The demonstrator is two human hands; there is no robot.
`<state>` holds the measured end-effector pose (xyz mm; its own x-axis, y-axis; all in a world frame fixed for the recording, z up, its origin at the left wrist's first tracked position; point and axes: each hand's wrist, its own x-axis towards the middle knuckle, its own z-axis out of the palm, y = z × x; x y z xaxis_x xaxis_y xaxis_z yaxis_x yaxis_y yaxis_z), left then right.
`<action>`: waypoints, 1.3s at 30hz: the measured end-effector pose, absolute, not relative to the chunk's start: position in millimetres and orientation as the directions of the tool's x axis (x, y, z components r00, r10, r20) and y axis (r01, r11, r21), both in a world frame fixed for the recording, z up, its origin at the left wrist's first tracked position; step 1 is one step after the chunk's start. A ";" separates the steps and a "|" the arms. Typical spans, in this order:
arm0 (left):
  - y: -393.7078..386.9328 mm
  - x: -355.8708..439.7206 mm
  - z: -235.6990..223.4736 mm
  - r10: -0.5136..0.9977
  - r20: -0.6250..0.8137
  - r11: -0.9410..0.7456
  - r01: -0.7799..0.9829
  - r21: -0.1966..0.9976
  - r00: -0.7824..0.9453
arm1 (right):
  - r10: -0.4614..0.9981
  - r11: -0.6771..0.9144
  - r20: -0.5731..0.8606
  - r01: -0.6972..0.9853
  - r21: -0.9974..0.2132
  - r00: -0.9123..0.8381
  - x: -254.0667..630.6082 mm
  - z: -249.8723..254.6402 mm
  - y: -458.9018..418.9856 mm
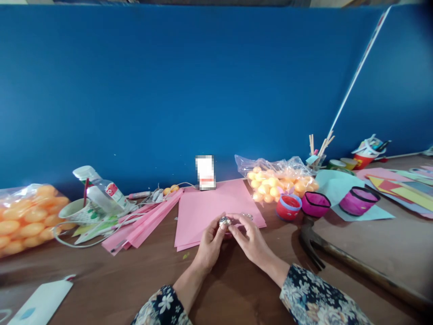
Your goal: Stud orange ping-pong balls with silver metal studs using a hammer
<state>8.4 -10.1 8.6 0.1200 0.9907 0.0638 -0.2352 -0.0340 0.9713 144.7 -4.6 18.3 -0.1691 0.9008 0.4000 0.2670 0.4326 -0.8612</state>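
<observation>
A small shiny silvery thing, its kind too small to make out, sits between the fingertips of both hands. My left hand pinches it with thumb and fingers from the left. From the right, my right hand meets it with closed fingertips. Both hands are over the front edge of the pink paper sheets. Just behind the right fingers lies another small glittery piece. Something pinkish shows below the fingertips, mostly hidden.
To the right are a bag of orange balls, a red cup, magenta fabric rings and a hammer. Leftward lie pink strips, a plastic bottle and another ball bag. A blue partition stands behind.
</observation>
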 end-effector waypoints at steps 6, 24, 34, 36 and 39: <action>-9.7 5.8 3.8 0.989 0.073 -0.047 -0.193 0.980 0.131 | 0.899 0.432 0.396 0.228 -0.873 -0.186 144.6 17.2 -4.3; -13.8 -0.1 2.2 0.983 0.063 -0.040 -0.136 0.990 0.172 | 0.864 0.503 0.462 0.301 -0.810 -0.199 142.1 18.7 -10.3; -11.3 6.3 6.3 0.990 0.019 0.039 -0.395 0.918 0.142 | 0.890 0.456 0.426 0.339 -0.823 -0.162 144.1 19.5 -5.6; -10.2 7.1 6.9 0.995 0.008 0.034 -0.396 0.918 0.104 | 0.887 0.459 0.438 0.386 -0.800 -0.147 152.0 19.1 0.9; -8.9 7.3 6.6 0.999 -0.004 0.024 -0.379 0.925 0.053 | 0.884 0.418 0.468 0.484 -0.769 -0.019 172.6 16.2 16.9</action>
